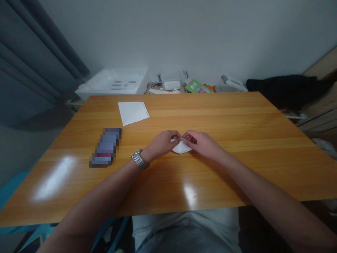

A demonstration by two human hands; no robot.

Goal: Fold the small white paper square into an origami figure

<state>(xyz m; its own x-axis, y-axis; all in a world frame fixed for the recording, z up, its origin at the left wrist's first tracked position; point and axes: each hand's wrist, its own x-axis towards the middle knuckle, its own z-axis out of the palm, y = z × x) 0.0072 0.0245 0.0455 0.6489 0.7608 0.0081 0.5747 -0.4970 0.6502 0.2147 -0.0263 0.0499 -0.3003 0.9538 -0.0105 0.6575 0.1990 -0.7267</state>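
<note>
A small piece of folded white paper [181, 147] is held between my two hands, just above or on the wooden table [226, 116]. My left hand [166, 141], with a metal watch [140, 160] on the wrist, pinches its left edge. On the other side, my right hand [201, 142] grips the right edge, thumb in front and fingers curled behind. The paper's lower part points toward me. Fingertips partly hide its top edge, so the exact folds cannot be made out.
A loose white sheet [133, 112] with a perforated edge lies at the table's back left. Nearer, a pixelated dark phone-like object [105, 147] rests left of my hands. Behind the table are a white plastic bin [116, 82], a green booklet [198, 86] and dark cloth [289, 89].
</note>
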